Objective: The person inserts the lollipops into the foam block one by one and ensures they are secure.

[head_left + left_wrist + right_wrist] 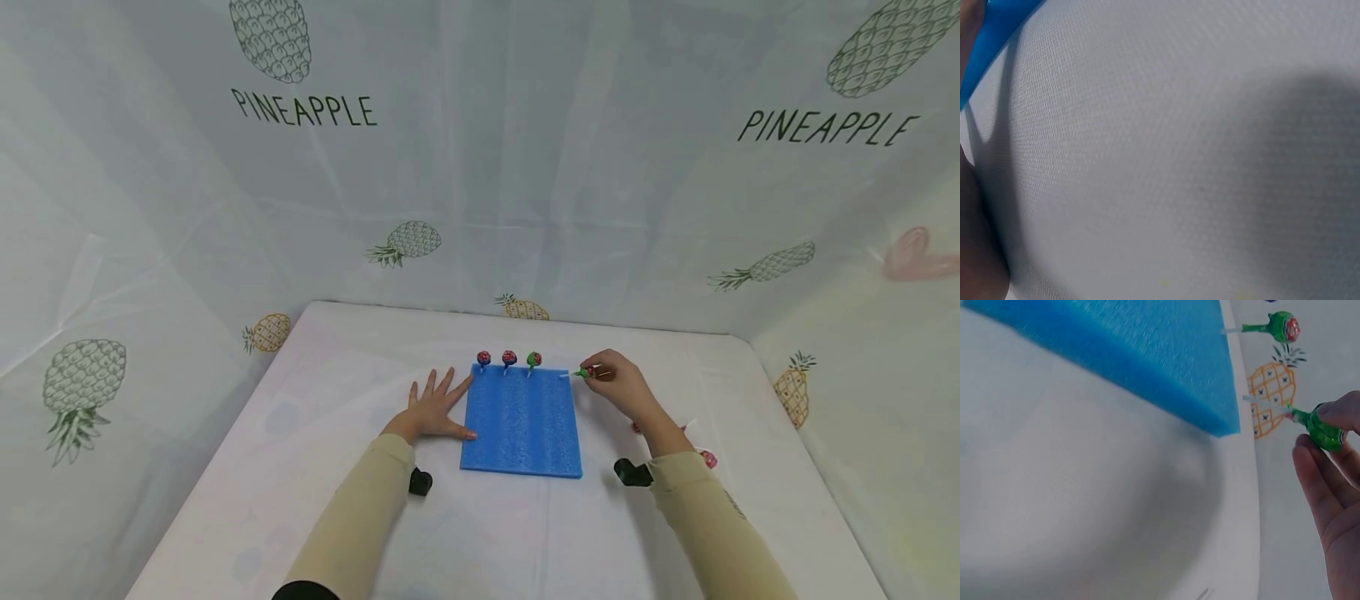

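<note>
A blue foam block (521,425) lies on the white table. Along its far edge stand three lollipops, two dark-wrapped and a green-and-red one (534,359), their sticks in the foam. My left hand (435,410) is spread out at the block's left side, the thumb touching its edge. In the right wrist view, my right hand (1341,494) pinches a green-wrapped lollipop (1324,432) by its head. The white stick of that lollipop points at the block's far right corner, and a small gap seems to separate them.
More lollipops (708,458) lie on the table to the right, partly hidden by my right forearm. A white curtain with pineapple prints (525,208) surrounds the table (345,350) at the back and sides. Dark objects (632,472) show at both wrists.
</note>
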Motion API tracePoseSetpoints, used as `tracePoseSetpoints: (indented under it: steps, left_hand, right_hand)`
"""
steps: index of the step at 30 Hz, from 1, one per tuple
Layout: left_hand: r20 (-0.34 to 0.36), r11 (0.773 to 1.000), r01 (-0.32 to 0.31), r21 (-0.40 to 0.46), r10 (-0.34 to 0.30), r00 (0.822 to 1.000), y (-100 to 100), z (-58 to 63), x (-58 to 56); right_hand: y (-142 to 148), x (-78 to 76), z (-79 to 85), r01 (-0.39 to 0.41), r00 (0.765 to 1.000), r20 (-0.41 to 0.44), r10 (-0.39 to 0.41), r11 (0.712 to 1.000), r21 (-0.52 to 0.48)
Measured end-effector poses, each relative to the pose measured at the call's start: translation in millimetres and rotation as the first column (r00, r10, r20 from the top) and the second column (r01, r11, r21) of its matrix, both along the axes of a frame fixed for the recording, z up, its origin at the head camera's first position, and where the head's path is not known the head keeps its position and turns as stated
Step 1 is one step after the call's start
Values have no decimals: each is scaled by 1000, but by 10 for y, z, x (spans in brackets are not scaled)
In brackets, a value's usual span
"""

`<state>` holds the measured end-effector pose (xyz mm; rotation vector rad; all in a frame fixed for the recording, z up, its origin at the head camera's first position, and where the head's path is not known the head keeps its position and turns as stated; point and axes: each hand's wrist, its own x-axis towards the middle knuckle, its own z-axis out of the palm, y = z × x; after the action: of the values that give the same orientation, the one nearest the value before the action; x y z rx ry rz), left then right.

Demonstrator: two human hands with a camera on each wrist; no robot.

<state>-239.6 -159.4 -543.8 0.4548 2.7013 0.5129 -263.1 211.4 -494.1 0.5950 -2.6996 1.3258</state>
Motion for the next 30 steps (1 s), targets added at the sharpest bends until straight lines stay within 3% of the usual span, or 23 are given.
tracePoseSetpoints:
  steps: [4, 8, 15, 23, 30]
  left_hand:
    - [-13, 999, 2, 32, -2, 1000, -17, -2, -1]
    - [-5, 1000, -2, 10, 2, 1000, -20, -14, -17]
    - [3, 1000, -21, -19, 21, 1000, -12, -64, -45]
    - [-25, 1000, 3, 4, -3, 1000, -18, -47, -17]
    - [-9, 999, -3, -36, 2, 1000, -8, -80, -42]
  right_hand:
    - [-122, -62, 18, -11, 1000, -15, 11, 1000, -23]
    - [-233, -99, 48, -15, 1000, -7, 15, 1000, -24]
    - [-372, -148, 45, 54, 995, 82, -51, 998, -30]
    - [-459, -185, 44, 53, 996, 71, -52, 999, -5]
    - [-487, -205, 45, 40, 997, 67, -40, 999, 5]
